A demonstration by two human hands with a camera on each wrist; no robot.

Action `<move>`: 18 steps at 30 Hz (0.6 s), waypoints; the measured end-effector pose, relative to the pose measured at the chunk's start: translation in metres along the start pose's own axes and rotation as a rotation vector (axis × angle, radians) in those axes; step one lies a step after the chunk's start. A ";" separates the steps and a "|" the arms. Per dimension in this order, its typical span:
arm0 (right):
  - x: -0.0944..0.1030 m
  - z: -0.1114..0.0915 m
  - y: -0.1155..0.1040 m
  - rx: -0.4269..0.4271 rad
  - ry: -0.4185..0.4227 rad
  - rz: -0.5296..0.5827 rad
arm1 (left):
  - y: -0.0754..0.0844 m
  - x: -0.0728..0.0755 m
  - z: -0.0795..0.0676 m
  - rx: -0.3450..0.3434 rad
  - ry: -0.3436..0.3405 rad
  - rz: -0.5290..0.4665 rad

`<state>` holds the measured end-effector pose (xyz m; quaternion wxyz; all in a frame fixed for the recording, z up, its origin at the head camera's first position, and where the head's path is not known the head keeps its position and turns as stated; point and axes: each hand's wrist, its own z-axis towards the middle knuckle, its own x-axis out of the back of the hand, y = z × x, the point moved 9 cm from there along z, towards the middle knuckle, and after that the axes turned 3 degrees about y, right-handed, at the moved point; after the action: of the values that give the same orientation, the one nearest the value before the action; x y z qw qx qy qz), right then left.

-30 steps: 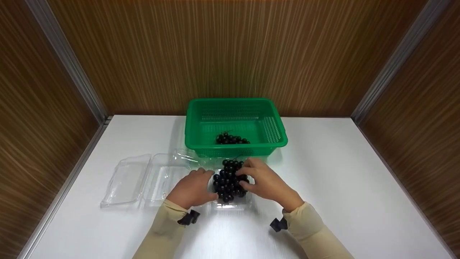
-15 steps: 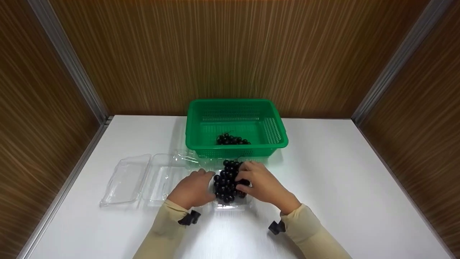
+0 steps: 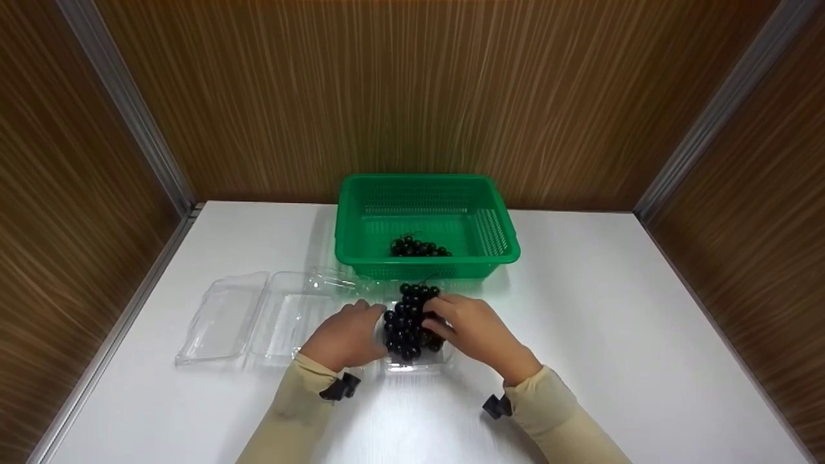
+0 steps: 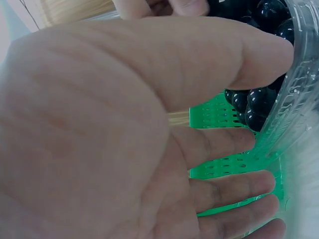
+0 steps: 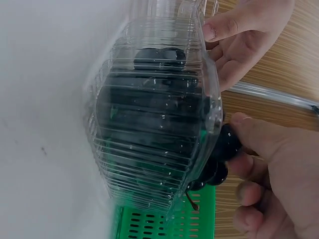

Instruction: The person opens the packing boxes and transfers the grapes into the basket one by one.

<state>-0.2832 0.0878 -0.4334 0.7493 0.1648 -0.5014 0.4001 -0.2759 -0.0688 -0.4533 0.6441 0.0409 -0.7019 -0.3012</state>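
Observation:
A bunch of dark grapes (image 3: pixel 405 330) sits in a clear plastic clamshell box (image 3: pixel 407 368) at the middle front of the table, its stem end toward the green basket. My right hand (image 3: pixel 478 332) is at the bunch's right side; in the right wrist view its thumb and forefinger pinch a grape (image 5: pixel 227 143) just over the box's rim (image 5: pixel 214 117). My left hand (image 3: pixel 345 339) lies along the box's left side. In the left wrist view its fingers (image 4: pixel 234 189) extend fairly straight by the ribbed wall, and its thumb reaches the rim.
Behind the box stands a green plastic basket (image 3: pixel 428 261) with another grape bunch (image 3: pixel 417 247) in it. An opened clear clamshell (image 3: pixel 222 319) lies on the white table (image 3: pixel 593 335) at left. Wood-grain panels (image 3: pixel 412 90) enclose the back and both sides.
My right hand's fingers have shifted slightly along the right side of the bunch, and the grapes there moved a little. My left hand has stayed at the box's side.

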 end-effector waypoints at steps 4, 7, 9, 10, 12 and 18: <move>-0.002 -0.001 0.006 -0.076 -0.025 0.031 | 0.000 0.001 0.000 0.001 -0.002 0.007; -0.002 -0.002 0.006 -0.087 -0.032 0.041 | 0.000 0.001 0.000 0.007 -0.008 0.019; -0.003 -0.003 0.006 -0.071 -0.031 0.029 | 0.000 0.001 0.000 0.015 -0.014 0.026; -0.003 -0.003 0.005 -0.061 -0.032 0.027 | 0.000 0.001 -0.001 0.018 -0.017 0.028; -0.003 -0.003 0.004 -0.047 -0.030 0.026 | 0.000 0.001 -0.001 0.021 -0.019 0.028; -0.004 -0.003 0.011 -0.092 -0.024 0.038 | -0.001 -0.001 0.001 0.028 -0.020 0.030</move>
<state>-0.2909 0.0950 -0.4401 0.7422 0.1257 -0.5313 0.3886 -0.2769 -0.0689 -0.4548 0.6408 0.0362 -0.7131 -0.2821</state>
